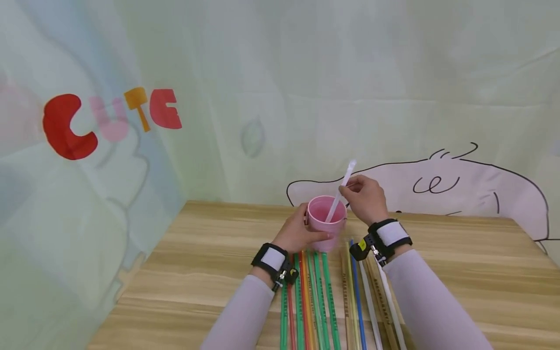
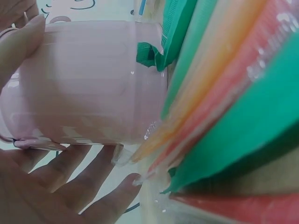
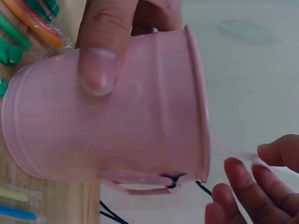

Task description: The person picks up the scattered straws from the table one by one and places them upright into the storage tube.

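A pink cup (image 1: 323, 228) with small side handles stands upright beyond the row of straws. My left hand (image 1: 299, 231) grips it round the side, its thumb across the near wall in the head view. A white wrapped straw (image 1: 342, 192) leans with its lower end inside the cup. Thumb and fingertips of my right hand (image 1: 366, 197) pinch the straw's upper part, above the rim. In the right wrist view the cup's wall (image 3: 140, 112) fills the middle, and the pinching fingers (image 3: 261, 186) are off its open end.
On the wooden table (image 1: 210, 243), green, red and orange wrapped straws (image 1: 321, 296) lie side by side below the left hand. Several brown, white, yellow and blue straws (image 1: 369, 296) lie further right. A printed cloth backdrop (image 1: 350, 87) hangs behind the table and to its left.
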{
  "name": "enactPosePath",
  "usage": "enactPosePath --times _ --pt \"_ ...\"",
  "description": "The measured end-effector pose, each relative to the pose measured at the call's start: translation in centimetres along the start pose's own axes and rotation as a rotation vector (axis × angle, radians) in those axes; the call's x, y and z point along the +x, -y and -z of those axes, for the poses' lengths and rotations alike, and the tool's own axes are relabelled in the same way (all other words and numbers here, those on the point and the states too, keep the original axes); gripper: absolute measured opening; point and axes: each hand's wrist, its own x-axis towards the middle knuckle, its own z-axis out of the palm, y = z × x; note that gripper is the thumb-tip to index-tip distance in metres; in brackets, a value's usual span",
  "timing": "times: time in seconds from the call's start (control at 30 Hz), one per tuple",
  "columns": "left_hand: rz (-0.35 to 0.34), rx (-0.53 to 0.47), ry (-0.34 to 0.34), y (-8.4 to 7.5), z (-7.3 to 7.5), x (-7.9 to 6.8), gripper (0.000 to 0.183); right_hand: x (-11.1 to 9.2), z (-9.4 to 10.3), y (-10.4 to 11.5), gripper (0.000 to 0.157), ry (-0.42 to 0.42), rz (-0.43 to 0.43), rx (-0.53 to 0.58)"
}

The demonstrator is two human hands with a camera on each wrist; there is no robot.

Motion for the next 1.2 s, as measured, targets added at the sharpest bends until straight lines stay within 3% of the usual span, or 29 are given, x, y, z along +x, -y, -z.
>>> enactPosePath --times 0.27,0.47,0.77,0.97,1.2 --pt "0.011 0.014 0.003 0.2 0.0 0.2 0.093 -0.6 0.3 -0.5 0.059 0.156 0.004 -0.078" --pt "0.022 0.021 0.001 0.1 -0.1 0.2 0.093 -2.1 1.8 -0.7 0.077 0.154 0.002 -0.030" --pt "0.032 0.037 -0.008 0.2 0.0 0.0 0.093 -4.9 2.7 -1.9 0.086 0.149 0.009 0.089" --pt "0.040 0.036 -0.009 0.3 0.1 -0.2 0.094 -5.1 1.5 -3.4 0.088 0.199 0.025 0.132" --pt "0.033 0.048 -0.003 0.4 -0.1 -0.1 0.092 -4.1 -1.2 -4.8 0.108 0.288 0.083 0.100"
